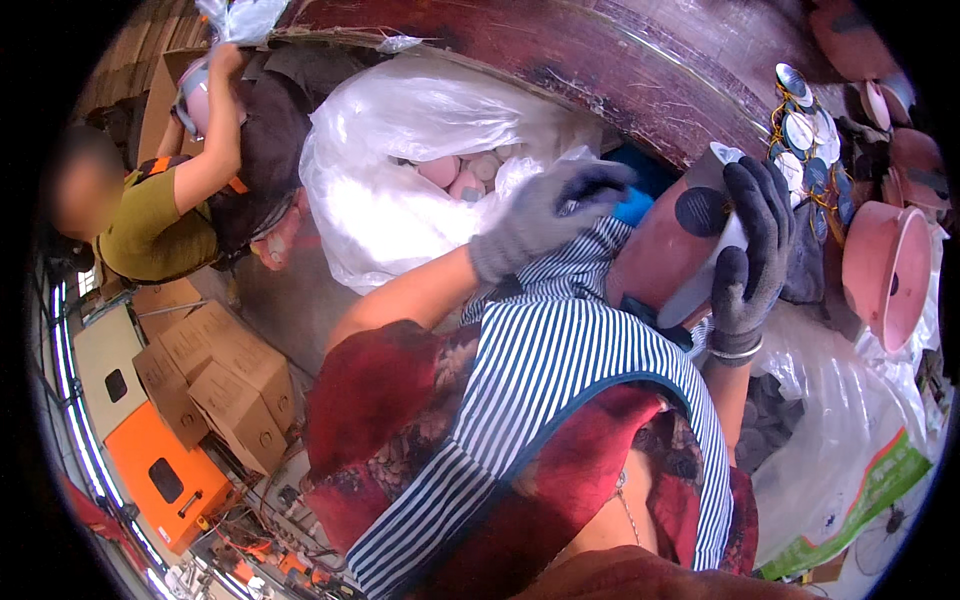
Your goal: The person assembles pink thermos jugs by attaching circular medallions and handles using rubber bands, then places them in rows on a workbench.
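Note:
A pink plastic vessel (655, 250) lies tilted across my lap, with a dark round patch on its side and a grey strip along its edge. My right hand (755, 250), in a dark grey glove, grips it by that grey edge, thumb on the near side. My left hand (555, 215), gloved as well, hovers just left of the vessel, apart from it. Its fingers are curled together and slightly blurred; whatever they may hold is hidden. A striped apron (560, 350) covers my front.
Left of centre, an open clear plastic bag (400, 130) holds pink and pale round pieces. Tied round discs (800, 130) and pink pots (885, 270) stand at right. Below them, another bag (840, 450) contains dark pieces. Another person (160, 215) handles a pink item near cartons (220, 370).

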The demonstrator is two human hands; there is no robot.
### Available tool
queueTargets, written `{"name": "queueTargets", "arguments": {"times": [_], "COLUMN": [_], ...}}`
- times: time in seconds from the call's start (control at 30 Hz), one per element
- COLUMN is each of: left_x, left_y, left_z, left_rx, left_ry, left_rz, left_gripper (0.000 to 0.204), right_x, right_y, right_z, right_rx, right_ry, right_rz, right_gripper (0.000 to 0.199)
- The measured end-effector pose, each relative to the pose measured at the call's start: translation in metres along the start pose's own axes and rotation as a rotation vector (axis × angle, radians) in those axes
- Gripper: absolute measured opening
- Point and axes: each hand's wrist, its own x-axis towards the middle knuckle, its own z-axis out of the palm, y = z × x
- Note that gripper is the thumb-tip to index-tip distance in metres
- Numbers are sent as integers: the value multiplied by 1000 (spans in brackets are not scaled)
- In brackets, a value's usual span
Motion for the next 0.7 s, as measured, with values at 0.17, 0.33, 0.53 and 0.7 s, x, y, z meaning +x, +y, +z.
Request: {"name": "queueTargets", "arguments": {"times": [0.17, 0.33, 0.53, 0.7], "left_x": [-41, -18, -50, -45], "left_y": [-53, -107, -48, 84], "left_z": [-144, -169, -187, -117], "left_rx": [1485, 1459, 1233, 530], "left_ry": [184, -136, 36, -214], "left_rz": [-373, -805, -603, -187], "left_gripper": [59, 66, 41, 61], "right_x": [1, 2, -16, -37], "right_y": [0, -4, 6, -6], "right_z": [6, 14, 4, -7], "right_rx": [-33, 6, 52, 248], "right_ry": [32, 81, 81, -13], "right_rz": [-63, -60, -5, 5], "right_gripper": [52, 45, 48, 54]}}
